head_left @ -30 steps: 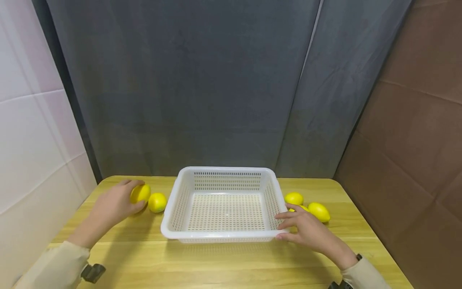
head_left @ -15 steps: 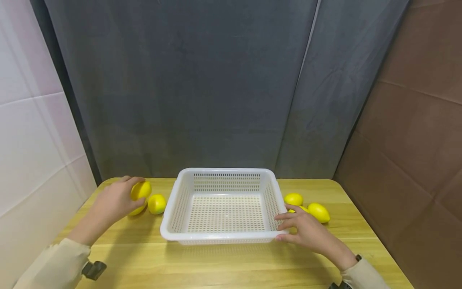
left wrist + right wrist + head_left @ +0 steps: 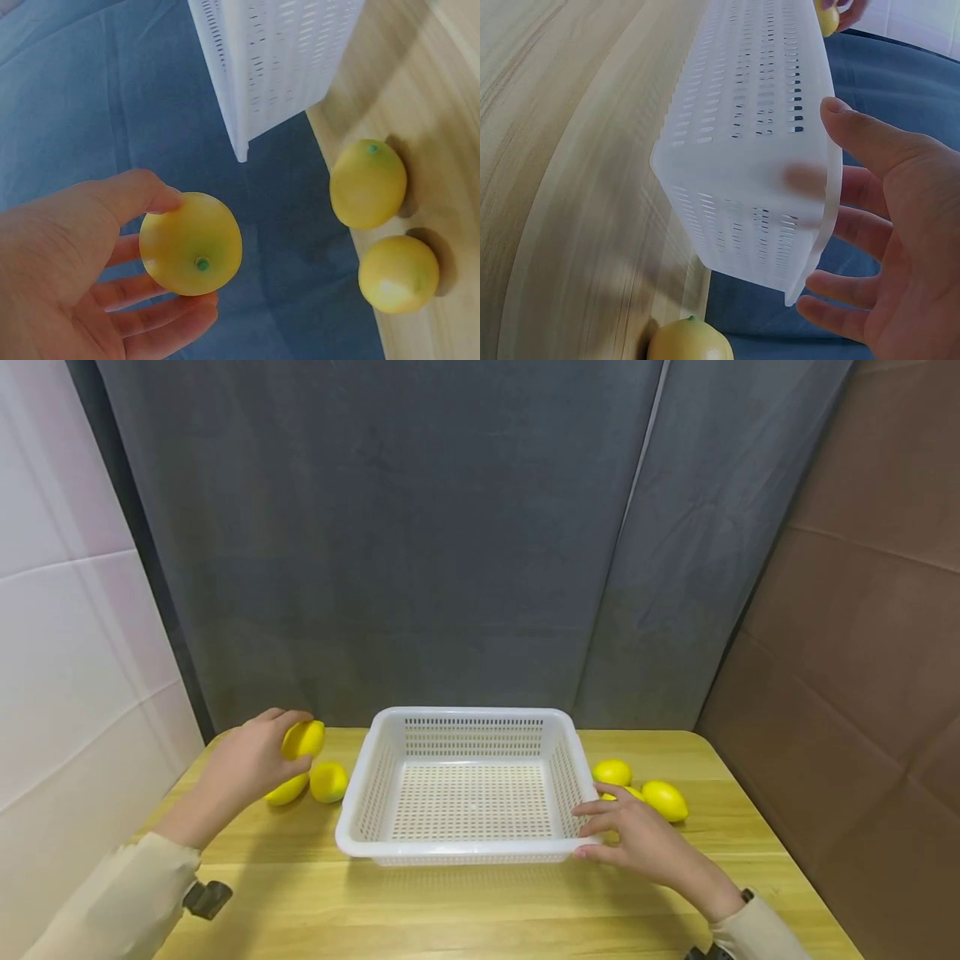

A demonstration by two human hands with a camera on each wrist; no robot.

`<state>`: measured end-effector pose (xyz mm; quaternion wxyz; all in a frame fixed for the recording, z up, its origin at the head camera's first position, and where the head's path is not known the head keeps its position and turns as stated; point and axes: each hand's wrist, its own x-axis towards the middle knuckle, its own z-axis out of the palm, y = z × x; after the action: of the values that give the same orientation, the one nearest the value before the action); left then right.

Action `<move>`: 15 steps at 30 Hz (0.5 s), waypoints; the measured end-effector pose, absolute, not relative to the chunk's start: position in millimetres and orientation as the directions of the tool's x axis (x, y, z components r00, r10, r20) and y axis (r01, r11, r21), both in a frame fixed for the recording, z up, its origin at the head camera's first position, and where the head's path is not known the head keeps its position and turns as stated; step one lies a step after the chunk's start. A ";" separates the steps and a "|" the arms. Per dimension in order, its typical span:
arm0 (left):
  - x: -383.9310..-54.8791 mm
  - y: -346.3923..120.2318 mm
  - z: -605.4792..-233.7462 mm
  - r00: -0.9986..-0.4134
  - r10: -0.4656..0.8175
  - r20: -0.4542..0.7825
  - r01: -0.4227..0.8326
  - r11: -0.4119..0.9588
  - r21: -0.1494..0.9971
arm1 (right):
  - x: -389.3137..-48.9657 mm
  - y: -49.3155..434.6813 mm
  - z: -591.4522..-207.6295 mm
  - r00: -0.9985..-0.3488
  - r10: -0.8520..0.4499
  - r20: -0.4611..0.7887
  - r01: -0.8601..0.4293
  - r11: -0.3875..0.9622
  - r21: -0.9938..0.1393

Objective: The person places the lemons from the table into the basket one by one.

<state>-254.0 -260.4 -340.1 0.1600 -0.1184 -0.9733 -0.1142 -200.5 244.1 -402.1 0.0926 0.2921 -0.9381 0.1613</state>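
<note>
- middle lemon (image 3: 634, 792) right of the basket (image 3: 465, 848): mostly hidden by the right hand (image 3: 637, 835)
- bottom lemon (image 3: 690, 343) below the basket, right wrist cam: chopped off
- basket's top end: cropped in both wrist cams

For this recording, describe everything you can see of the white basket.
The white basket is rectangular and open-topped and looks like plastic, with rounded corners, a smooth rim, slotted walls and a perforated floor. It stands upright on the wood-look table, about midway across, its longer sides running left to right. The right hand holds it at the near right corner, with fingers reaching over the right rim.
</note>
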 end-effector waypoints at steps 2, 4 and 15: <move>-254.9 -258.1 -336.8 -0.924 0.192 0.331 0.265 0.946 0.189 | -200.6 244.0 -402.2 -0.811 -0.518 0.273 -0.579 0.776 -0.250; -256.3 -255.6 -333.4 -0.927 0.192 0.321 0.264 0.944 0.197 | -200.5 243.8 -401.8 -0.810 -0.521 0.271 -0.582 0.774 -0.249; -265.2 -245.1 -318.5 -0.919 0.224 0.325 0.288 0.943 0.165 | -200.1 244.5 -398.2 -0.817 -0.526 0.237 -0.575 0.779 -0.249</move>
<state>-265.2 -245.1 -318.5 0.1529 -0.1315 -0.9738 -0.1052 -200.1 244.5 -398.2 0.0770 0.2928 -0.9401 0.1566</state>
